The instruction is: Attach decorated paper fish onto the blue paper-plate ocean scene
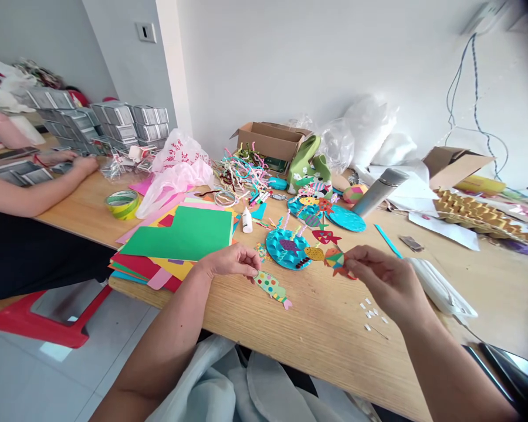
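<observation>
My left hand [235, 261] pinches the head end of a pale green paper fish [270, 286] with coloured dots, its pink tail pointing down to the right over the table. Between the thumb and fingers of my right hand [385, 284] is an orange paper fish [335, 261] with coloured patches. Just beyond my hands lies a blue bumpy disc [273, 239] bearing a purple fish and pipe-cleaner pieces. A yellow paper fish [314, 254] and a red paper fish [325, 236] are close to the orange one. Small white pieces [368, 301] are scattered below my right hand.
A glue bottle [247, 221] stands beside stacked coloured paper [202, 231]. Yellow-green tape [123, 204], pipe cleaners [242, 173], a metal flask [381, 190] and a white device [440, 287] are around. At left, another person's arms [39, 187] rest near grey boxes [114, 120].
</observation>
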`<action>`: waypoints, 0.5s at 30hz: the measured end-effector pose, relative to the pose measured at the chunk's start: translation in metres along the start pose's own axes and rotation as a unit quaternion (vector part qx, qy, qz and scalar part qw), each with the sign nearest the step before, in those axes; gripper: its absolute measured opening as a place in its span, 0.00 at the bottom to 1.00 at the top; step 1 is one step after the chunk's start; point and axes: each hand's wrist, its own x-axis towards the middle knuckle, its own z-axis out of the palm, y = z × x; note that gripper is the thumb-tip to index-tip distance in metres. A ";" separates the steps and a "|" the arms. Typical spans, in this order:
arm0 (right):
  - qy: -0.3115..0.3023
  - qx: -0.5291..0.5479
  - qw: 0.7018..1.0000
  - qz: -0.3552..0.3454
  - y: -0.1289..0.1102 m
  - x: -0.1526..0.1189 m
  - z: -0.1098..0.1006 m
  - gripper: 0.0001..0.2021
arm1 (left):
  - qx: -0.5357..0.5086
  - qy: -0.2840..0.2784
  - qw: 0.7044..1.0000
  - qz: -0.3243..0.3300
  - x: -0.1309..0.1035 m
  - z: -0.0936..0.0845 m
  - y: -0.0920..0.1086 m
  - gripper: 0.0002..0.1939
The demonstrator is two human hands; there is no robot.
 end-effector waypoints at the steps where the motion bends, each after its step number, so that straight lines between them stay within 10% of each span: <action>1: 0.016 -0.003 1.000 -0.005 -0.003 0.005 -0.002 0.13 | 0.001 0.003 1.000 0.001 0.000 0.000 0.000 0.14; 10: 0.104 0.021 0.994 -0.018 -0.012 0.018 -0.010 0.11 | 0.113 0.057 0.992 0.028 0.004 0.007 0.003 0.05; 15: 0.109 0.007 0.994 -0.017 -0.009 0.014 -0.012 0.08 | 0.369 0.188 0.899 0.143 -0.004 0.030 0.012 0.05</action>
